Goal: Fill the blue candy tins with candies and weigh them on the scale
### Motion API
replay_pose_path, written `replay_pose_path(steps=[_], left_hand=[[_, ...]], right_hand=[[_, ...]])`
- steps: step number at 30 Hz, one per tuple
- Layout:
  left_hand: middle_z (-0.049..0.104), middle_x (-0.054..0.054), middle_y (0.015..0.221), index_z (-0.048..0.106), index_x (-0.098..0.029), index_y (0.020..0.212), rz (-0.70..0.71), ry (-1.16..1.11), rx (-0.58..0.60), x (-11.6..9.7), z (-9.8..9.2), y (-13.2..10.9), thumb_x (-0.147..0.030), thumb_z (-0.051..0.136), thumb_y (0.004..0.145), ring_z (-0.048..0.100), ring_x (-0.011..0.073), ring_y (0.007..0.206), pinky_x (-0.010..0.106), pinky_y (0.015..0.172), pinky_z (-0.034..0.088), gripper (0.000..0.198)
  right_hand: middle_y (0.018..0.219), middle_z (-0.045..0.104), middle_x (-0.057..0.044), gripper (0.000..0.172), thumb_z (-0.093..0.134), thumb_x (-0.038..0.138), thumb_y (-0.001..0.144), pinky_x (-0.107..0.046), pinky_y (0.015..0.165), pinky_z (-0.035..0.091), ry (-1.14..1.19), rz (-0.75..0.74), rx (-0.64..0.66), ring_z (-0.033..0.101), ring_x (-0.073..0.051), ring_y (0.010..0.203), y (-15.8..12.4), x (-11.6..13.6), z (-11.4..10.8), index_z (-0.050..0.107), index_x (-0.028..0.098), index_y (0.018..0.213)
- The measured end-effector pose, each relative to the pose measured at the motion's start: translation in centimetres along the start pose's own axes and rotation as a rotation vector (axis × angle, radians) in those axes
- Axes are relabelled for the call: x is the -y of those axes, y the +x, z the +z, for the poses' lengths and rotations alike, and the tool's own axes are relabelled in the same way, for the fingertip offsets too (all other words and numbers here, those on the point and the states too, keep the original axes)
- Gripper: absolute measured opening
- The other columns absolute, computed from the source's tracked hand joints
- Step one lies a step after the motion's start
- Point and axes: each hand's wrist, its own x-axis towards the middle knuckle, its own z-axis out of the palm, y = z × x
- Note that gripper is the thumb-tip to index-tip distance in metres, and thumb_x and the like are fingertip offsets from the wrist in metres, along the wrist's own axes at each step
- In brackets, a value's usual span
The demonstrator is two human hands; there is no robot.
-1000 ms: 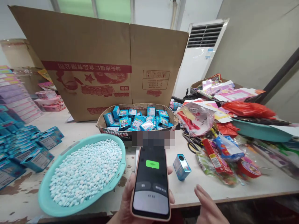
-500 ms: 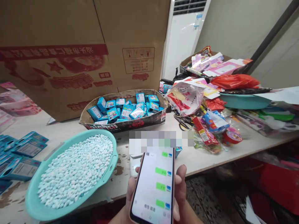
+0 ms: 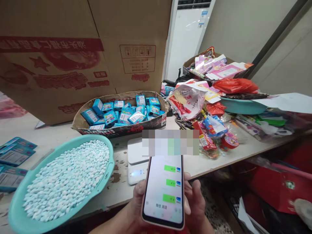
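Observation:
A smartphone (image 3: 163, 191) with a chat of green message bubbles on its lit screen is held upright before me, above the table's front edge. My left hand (image 3: 139, 198) grips its left side. Around its right edge and back wraps my right hand (image 3: 195, 198), thumb and fingers partly hidden behind the phone. Just behind the phone lies a white digital scale (image 3: 136, 165) with a lit display, partly covered from view. To the left sits a turquoise basin (image 3: 110, 169) full of pale blue and white candies (image 3: 68, 178).
A cut-down carton tray (image 3: 117, 130) holds several small blue boxes (image 3: 124, 117). Behind it rises a large cardboard carton (image 3: 109, 58). More blue boxes (image 3: 14, 156) lie far left. Bags and packaging (image 3: 187, 100) pile up at right, near another turquoise basin (image 3: 241, 105).
The view has shifted, so the table things sit further left and more of the scale shows. The chat on the phone has scrolled. Both hands still hold the phone.

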Motion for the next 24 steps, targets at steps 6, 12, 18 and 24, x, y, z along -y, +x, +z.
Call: replay_pose_path(steps=[6,12,18,24], left_hand=[[0.059,0.018,0.121,0.049,-0.008,0.130,0.000,-0.074,-0.022,-1.2,1.2,1.3,-0.047,0.073,0.056,0.061,0.0249,0.091,0.028,0.072,0.045,0.087],[0.067,0.017,0.098,0.051,-0.006,0.129,-0.083,-0.034,0.044,-2.0,2.1,2.8,-0.046,0.073,0.058,0.063,0.0244,0.087,0.027,0.069,0.047,0.084],[0.067,0.015,0.103,0.053,-0.012,0.128,-0.153,-0.013,0.028,-0.5,1.1,3.6,-0.042,0.074,0.059,0.063,0.0241,0.088,0.029,0.072,0.048,0.078],[0.061,0.014,0.118,0.052,-0.014,0.129,-0.238,-0.029,0.021,0.9,0.2,3.8,-0.035,0.072,0.060,0.064,0.0254,0.090,0.032,0.078,0.047,0.075]], right_hand=[[0.126,0.057,-0.009,0.053,0.053,0.064,0.077,-0.047,0.092,0.047,0.014,-0.037,0.057,0.055,-0.029,0.114,-0.3,1.9,-3.3,0.061,0.030,0.117],[0.123,0.058,-0.013,0.048,0.054,0.051,0.084,-0.046,0.093,0.045,-0.270,-0.287,-0.132,0.055,-0.028,0.112,0.1,3.8,-5.8,0.054,0.024,0.123],[0.134,0.047,-0.012,0.053,0.059,0.055,0.081,-0.053,0.109,0.021,-0.886,-0.752,-0.122,0.030,-0.032,0.134,1.2,10.1,-4.0,0.048,0.023,0.122],[0.132,0.052,-0.008,0.055,0.056,0.066,0.078,-0.056,0.108,0.018,-1.365,-0.898,0.104,0.015,-0.034,0.139,1.4,13.6,-1.7,0.045,0.025,0.113]])
